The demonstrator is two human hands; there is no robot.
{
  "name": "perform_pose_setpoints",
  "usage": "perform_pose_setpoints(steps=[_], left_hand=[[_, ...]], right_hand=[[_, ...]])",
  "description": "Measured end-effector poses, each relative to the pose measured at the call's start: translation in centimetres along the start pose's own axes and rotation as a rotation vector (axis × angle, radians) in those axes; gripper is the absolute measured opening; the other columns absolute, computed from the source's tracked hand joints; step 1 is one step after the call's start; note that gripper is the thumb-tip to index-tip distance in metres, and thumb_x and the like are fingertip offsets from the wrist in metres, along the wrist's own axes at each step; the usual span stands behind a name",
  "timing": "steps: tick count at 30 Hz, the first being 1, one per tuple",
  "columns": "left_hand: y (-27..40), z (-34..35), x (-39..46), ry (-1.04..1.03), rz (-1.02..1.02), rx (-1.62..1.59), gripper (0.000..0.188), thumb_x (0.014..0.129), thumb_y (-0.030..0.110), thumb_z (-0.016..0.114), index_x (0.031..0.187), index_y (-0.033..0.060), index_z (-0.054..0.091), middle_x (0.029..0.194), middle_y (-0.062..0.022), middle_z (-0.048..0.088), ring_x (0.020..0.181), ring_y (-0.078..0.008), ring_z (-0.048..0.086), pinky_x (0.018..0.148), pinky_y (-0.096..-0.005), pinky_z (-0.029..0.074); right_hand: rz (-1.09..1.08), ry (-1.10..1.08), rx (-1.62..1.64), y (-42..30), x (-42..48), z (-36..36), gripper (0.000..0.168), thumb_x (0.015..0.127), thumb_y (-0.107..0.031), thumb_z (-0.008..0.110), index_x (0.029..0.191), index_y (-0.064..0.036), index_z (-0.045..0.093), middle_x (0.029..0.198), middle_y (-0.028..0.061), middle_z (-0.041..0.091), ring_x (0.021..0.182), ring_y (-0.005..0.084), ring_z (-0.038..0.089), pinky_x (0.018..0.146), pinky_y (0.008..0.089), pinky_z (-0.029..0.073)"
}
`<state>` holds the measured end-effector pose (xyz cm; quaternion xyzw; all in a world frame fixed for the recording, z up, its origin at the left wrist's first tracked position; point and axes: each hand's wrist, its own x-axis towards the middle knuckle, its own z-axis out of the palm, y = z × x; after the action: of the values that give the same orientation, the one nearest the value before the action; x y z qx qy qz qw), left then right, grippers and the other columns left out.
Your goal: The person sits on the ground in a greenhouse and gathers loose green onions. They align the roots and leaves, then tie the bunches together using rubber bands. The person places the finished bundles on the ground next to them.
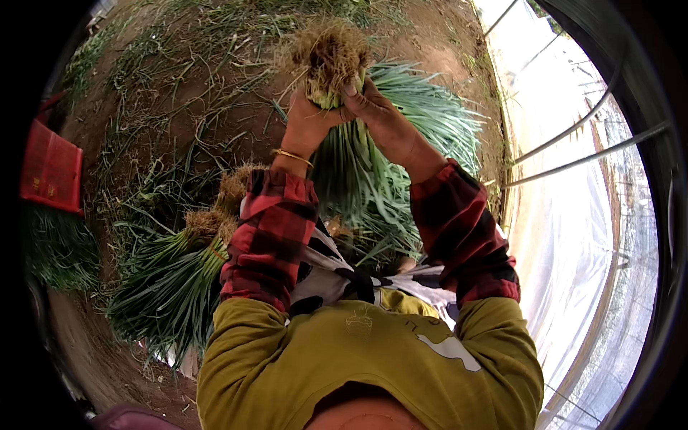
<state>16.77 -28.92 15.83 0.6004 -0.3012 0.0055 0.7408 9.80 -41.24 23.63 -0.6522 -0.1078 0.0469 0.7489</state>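
Both my hands grip a bunch of long-leaved allium plants (344,156), close below the root end. Its tangled brown roots (330,54) point away from me, and the green leaves hang back between my forearms. My left hand (312,121), with a gold-coloured bangle at the wrist, wraps the stalks from the left. From the right, my right hand (379,110) closes on them, thumb lying by the roots. Beyond my right hand, a heap of similar leaves (435,113) spreads over the ground. The fingers under the bunch are partly hidden.
Bundled plants with roots (177,269) lie beside my left forearm. A red plastic crate (51,166) stands at the far left, near more greens (59,247). Loose leaves litter the brown soil (161,102). On the right are plastic sheeting (559,215) and metal poles (586,156).
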Motion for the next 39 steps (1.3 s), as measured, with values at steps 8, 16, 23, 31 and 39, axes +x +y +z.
perform_pose_setpoints(steps=[8,16,23,31,39], left_hand=[[0.6,10.2,-2.1,-0.542,-0.084,-0.065,0.057,0.062,0.007,0.076,0.114,-0.0006,0.055,0.104,-0.0064,0.065,0.094,-0.0160,0.062,0.085,-0.0298,0.049],[0.0,23.2,-5.4,-0.738,-0.100,0.519,0.059,0.051,0.028,0.077,0.101,0.0020,0.059,0.086,-0.0194,0.065,0.081,-0.0345,0.064,0.072,-0.0399,0.051],[2.9,27.9,-8.2,-0.656,0.008,0.831,0.059,0.053,0.032,0.079,0.102,0.0075,0.059,0.084,-0.0162,0.066,0.080,-0.0358,0.064,0.070,-0.0427,0.051],[2.4,29.1,-8.5,-0.693,0.023,1.036,0.062,0.055,0.032,0.081,0.105,0.0047,0.056,0.090,-0.0176,0.066,0.082,-0.0374,0.063,0.071,-0.0436,0.051],[2.6,29.7,-8.2,-0.746,-0.039,0.939,0.065,0.054,0.027,0.083,0.109,0.0076,0.055,0.094,-0.0152,0.067,0.087,-0.0359,0.064,0.074,-0.0433,0.051]], right_hand=[[0.111,0.120,-1.101,1.8,-14.3,-6.5,0.100,0.072,-0.073,0.054,0.139,-0.004,0.027,0.135,0.0253,0.036,0.136,0.0376,0.023,0.109,0.0580,0.004],[0.208,0.336,-0.685,5.1,-26.6,-13.1,0.072,0.081,-0.056,0.061,0.126,-0.001,0.048,0.120,0.0135,0.057,0.116,0.0267,0.047,0.102,0.0389,0.031],[0.413,0.960,-0.496,7.0,-42.1,-19.7,0.059,0.089,-0.040,0.059,0.127,0.003,0.047,0.124,0.0191,0.055,0.114,0.0243,0.052,0.096,0.0347,0.040],[0.890,1.415,-0.540,17.7,-63.6,-20.4,0.023,0.078,-0.019,0.065,0.088,0.002,0.068,0.074,0.0130,0.067,0.071,0.0206,0.065,0.070,0.0315,0.050],[1.069,1.363,-0.774,28.3,-62.3,-19.6,0.026,0.074,-0.023,0.067,0.089,-0.001,0.067,0.081,0.0172,0.067,0.080,0.0309,0.065,0.075,0.0387,0.050]])
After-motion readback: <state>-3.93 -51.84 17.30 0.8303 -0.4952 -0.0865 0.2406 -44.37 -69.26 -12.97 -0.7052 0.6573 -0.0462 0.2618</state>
